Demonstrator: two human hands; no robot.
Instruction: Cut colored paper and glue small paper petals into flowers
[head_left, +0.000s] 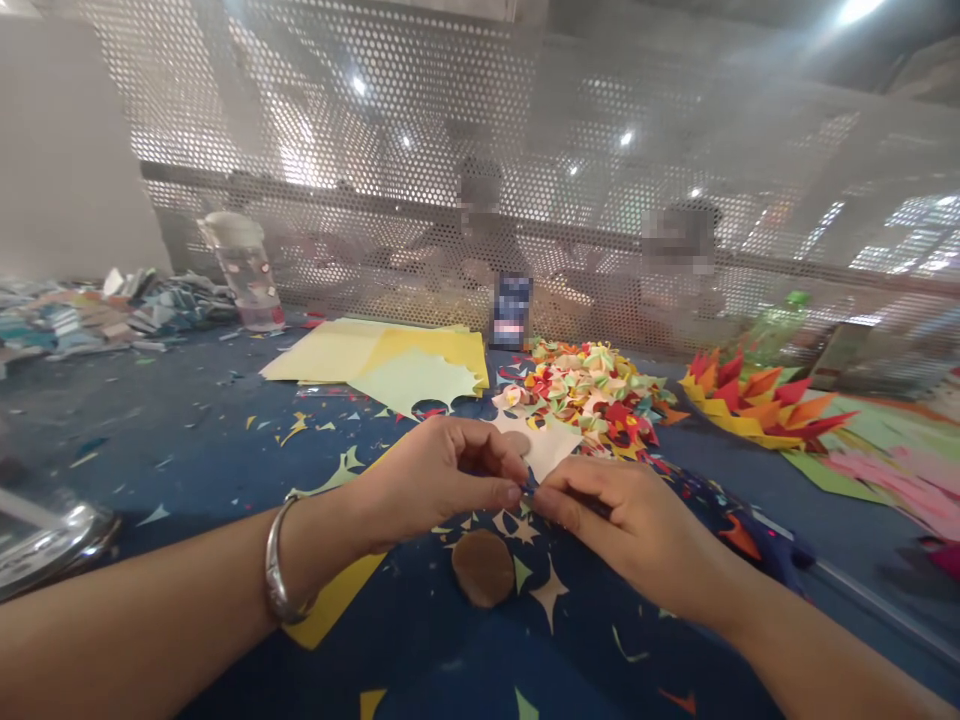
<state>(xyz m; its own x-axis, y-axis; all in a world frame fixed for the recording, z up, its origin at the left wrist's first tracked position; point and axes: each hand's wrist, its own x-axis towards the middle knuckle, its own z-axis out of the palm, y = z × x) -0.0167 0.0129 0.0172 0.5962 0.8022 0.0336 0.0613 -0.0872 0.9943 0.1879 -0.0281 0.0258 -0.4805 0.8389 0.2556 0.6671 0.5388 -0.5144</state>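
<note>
My left hand (457, 475), with a silver bangle on its wrist, reaches in with thumb and forefinger pinched together. Opposite it, my right hand (622, 505) is closed in a similar pinch, so the fingertips almost meet. Whatever is between them is too small and dark to name. Just below the fingers lies a round brown disc (484, 568) on the dark blue table (450, 670). A pale pink sheet with cut edges (555, 448) is behind the fingertips. Star-shaped offcuts (551, 595) are scattered near the disc.
Behind my hands are a heap of small coloured paper pieces (592, 385), yellow sheets (352, 350) and a phone (512, 312). A blue glue gun (784, 550) and spiky paper flower (750, 405) are right. A clear bottle (244, 275) stands left before a perforated screen (405, 120).
</note>
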